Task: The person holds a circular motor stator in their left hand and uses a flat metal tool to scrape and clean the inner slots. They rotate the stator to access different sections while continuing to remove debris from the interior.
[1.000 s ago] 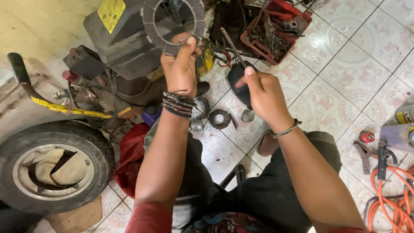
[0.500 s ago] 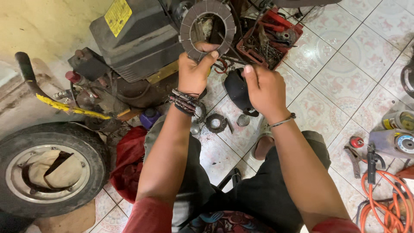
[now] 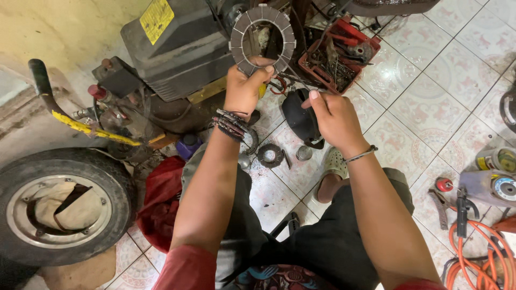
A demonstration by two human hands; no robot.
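Person, seen from above. Left hand [image 3: 244,91]: bare; the wrist carries a stack of dark braided and beaded bracelets [image 3: 231,124], several bands deep. Right hand [image 3: 333,118]: bare; the wrist carries one thin silver-coloured bracelet [image 3: 361,156]. Both forearms bare up to short red sleeves [image 3: 185,268], which show at the lower edge. Lower body: dark grey-black shorts or trousers [image 3: 333,241]. One foot in a pale perforated clog [image 3: 337,164]. A patterned garment panel [image 3: 279,276] at bottom centre.
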